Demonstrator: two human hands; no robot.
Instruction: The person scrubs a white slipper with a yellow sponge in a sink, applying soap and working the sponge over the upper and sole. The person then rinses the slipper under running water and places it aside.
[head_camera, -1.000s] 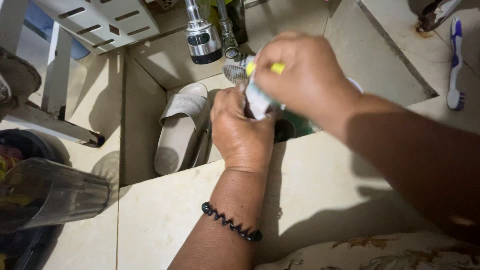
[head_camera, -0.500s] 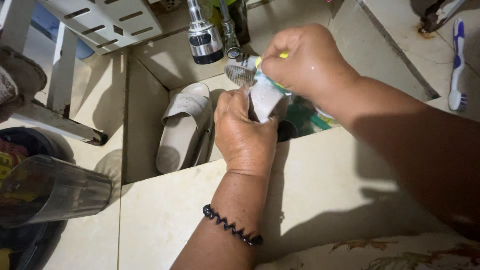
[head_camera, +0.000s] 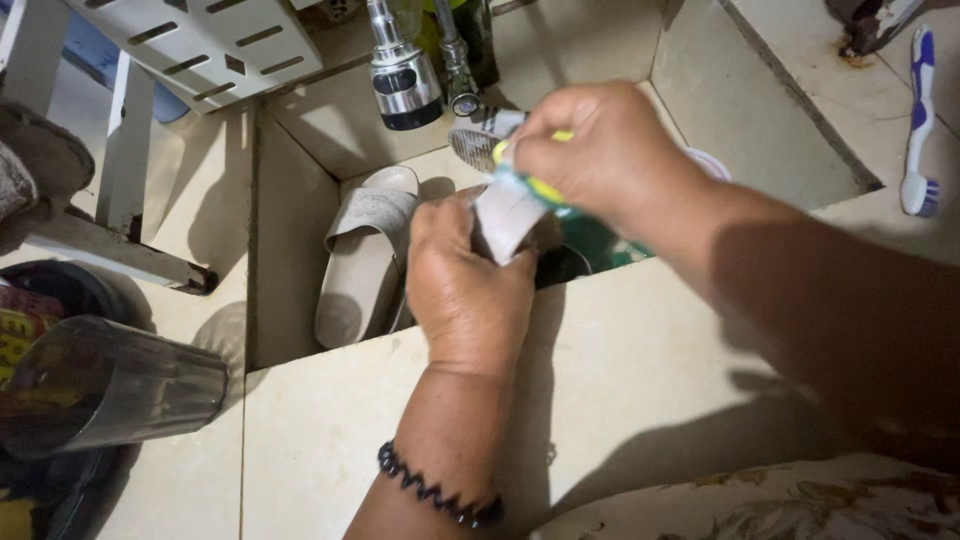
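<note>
My left hand (head_camera: 462, 285) grips a pale grey slipper (head_camera: 505, 215) and holds it tilted over the tiled sink basin (head_camera: 300, 250). My right hand (head_camera: 600, 155) is closed on a yellow and green scrub brush (head_camera: 535, 185) and presses it against the slipper's strap. The brush is mostly hidden by my fingers. A second pale slipper (head_camera: 362, 255) lies on the basin floor just left of my left hand. A black spiral band sits on my left wrist (head_camera: 430, 490).
A chrome tap head (head_camera: 403, 82) hangs over the basin's back. A clear plastic tumbler (head_camera: 110, 385) lies on its side at the left. A blue and white toothbrush (head_camera: 918, 130) rests on the right counter. A white slotted rack (head_camera: 200, 40) stands at top left.
My right hand has shifted the brush slightly down and left across the slipper, in a scrubbing motion. My left hand keeps its grip and has moved a little left.
</note>
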